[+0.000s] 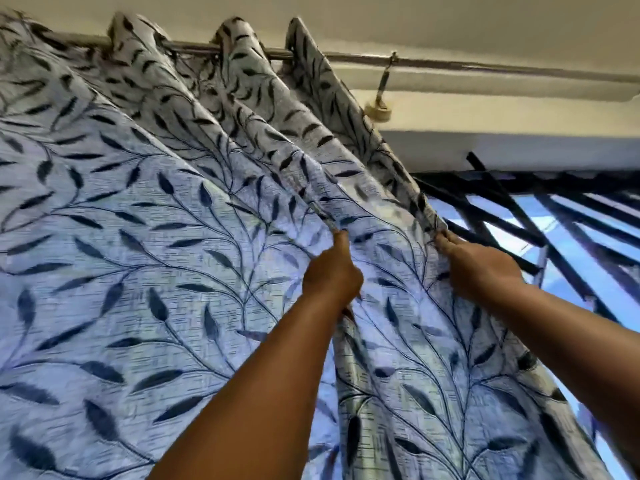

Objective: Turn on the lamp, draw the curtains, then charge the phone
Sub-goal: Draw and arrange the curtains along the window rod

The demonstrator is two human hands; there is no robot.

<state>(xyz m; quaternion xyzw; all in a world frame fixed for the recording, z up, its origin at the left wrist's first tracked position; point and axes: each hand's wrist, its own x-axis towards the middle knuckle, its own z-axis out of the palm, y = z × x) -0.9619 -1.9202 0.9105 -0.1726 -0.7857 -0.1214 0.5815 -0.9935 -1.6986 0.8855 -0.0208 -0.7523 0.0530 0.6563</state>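
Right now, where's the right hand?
Head view, right of centre: right hand grips the leaf-print curtain's leading edge, beside the window grille.

Metal rod (450, 62) across 12 o'clock, bracket (382, 95) hanging under it near 1 o'clock, dark window grille (519, 216) at 3 o'clock, ceiling (415, 19) above.

Both hands, left hand (330, 270) and right hand (479, 266), pinch the leaf-patterned curtain (138, 254).
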